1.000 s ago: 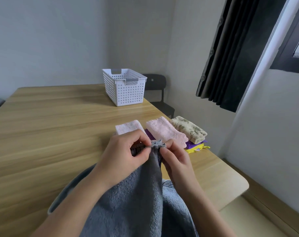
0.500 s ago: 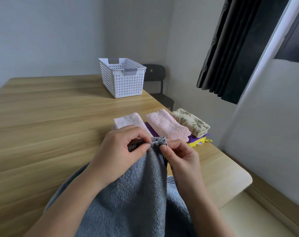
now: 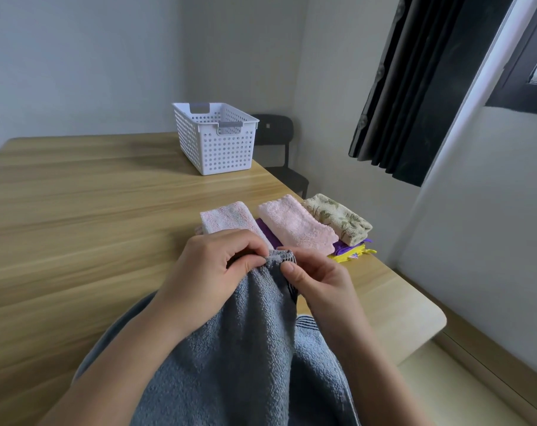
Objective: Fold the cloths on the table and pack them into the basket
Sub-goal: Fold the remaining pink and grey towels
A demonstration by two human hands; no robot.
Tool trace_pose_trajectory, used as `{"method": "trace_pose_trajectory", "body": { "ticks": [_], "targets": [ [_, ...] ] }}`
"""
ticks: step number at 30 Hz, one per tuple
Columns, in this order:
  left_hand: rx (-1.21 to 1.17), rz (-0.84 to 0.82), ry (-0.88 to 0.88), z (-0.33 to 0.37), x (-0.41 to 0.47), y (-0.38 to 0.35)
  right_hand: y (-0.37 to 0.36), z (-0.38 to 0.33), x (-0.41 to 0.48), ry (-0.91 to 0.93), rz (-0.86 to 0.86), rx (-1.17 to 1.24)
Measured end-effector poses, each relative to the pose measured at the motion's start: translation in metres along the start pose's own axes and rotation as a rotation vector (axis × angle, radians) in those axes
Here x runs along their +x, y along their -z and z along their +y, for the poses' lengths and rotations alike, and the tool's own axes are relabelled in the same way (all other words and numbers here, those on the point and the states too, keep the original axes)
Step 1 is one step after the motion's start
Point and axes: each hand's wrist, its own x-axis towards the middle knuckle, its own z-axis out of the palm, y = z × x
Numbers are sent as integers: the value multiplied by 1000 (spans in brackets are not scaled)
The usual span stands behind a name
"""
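A grey towel (image 3: 245, 348) is lifted at its top edge and drapes down toward me over the near table edge. My left hand (image 3: 211, 272) pinches that edge between thumb and fingers. Beside it, my right hand (image 3: 316, 284) pinches the same edge, the two hands nearly touching. Just beyond them lie folded cloths: a pale pink one (image 3: 227, 219), a pink one (image 3: 294, 226) and a beige leaf-print one (image 3: 337, 218), over purple (image 3: 268, 233) and yellow (image 3: 350, 255) cloths. The white perforated basket (image 3: 227, 149) stands farther back; its inside is hidden.
The wooden table (image 3: 76, 210) stretches left and back. Its right edge runs close to the cloth pile. A black chair (image 3: 276, 139) stands behind the basket near the wall. A dark curtain (image 3: 414, 87) hangs at the right.
Both hands have kept pinching the towel's top edge with only small finger shifts. My head view has tilted a little, so the basket and table have drifted in the frame.
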Motion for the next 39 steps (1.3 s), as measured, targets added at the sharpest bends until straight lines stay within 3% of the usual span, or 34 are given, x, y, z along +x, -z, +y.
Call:
{"method": "trace_pose_trajectory", "body": {
  "ticks": [3,6,13,19,28,39],
  "targets": [
    [24,-51,16,2,1,2,0,-5,-1,3,-63,-65],
    [-28,-226,91,3,0,8,-3,-15,-1,51,-79,-71],
    [115,-459,91,-7,-1,39,-8,-42,4,149,32,-168],
    [136,-484,161,-3,-13,54,-4,-66,3,219,39,-278],
    [275,-564,245,2,-23,85,26,-110,6,303,198,-331],
    [284,-476,229,16,8,120,84,-152,17,324,414,-364]
  ]
}}
